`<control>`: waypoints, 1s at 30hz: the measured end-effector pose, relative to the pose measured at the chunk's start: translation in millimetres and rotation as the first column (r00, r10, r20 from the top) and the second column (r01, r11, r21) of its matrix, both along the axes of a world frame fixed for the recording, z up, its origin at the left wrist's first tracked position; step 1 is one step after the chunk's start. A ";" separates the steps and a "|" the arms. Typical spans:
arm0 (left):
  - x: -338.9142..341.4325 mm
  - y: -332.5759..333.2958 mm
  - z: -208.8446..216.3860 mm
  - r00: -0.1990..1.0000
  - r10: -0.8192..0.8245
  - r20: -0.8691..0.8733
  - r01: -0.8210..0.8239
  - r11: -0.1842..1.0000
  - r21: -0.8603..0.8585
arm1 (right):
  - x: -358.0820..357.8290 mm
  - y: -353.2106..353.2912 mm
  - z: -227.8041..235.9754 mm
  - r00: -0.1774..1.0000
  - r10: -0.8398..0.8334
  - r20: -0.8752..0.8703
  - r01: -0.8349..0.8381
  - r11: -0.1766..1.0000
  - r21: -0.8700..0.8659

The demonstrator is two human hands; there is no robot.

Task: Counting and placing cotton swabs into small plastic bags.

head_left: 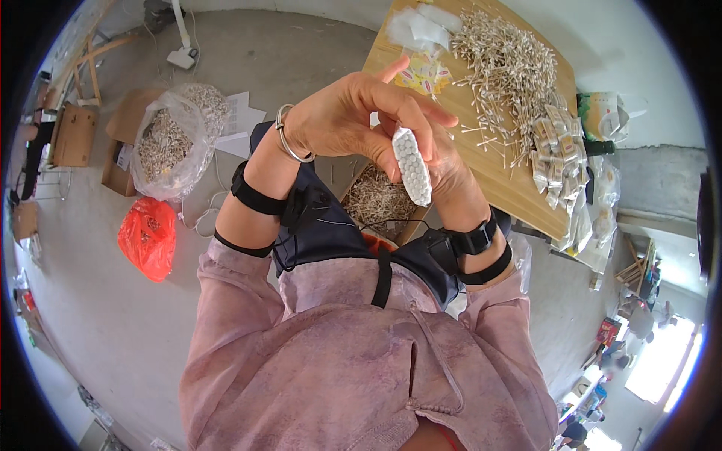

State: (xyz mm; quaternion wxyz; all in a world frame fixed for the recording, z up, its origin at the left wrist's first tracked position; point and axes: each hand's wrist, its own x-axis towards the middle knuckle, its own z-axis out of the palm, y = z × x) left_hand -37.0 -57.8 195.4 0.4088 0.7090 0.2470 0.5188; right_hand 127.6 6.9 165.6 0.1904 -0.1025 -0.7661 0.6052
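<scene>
A small clear pack of cotton swabs [412, 167], its round white tips facing up, is held in front of my chest. My left hand [361, 113], with a silver bangle at the wrist, pinches the pack between thumb and fingers. Close against it, my right hand [449, 169] grips the pack from the right side. Its fingers are partly hidden behind the pack and my left hand. Under my hands, between my legs, stands an open cardboard box [410, 229] of loose cotton swabs [378, 197].
To the right, a wooden table [481, 177] bears a heap of loose swabs [508, 68], filled packs [558, 154], printed cards [423, 74] and clear bags [421, 28]. On the floor at left are a plastic sack of swabs [177, 139], a red bag [148, 239] and cardboard boxes [74, 135].
</scene>
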 end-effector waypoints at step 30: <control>119.6 14.2 -14.1 0.317 0.880 0.353 -0.891 0.404 -0.206 | -13.1 -2.0 13.9 0.746 -0.643 -0.176 0.428 0.665 -0.612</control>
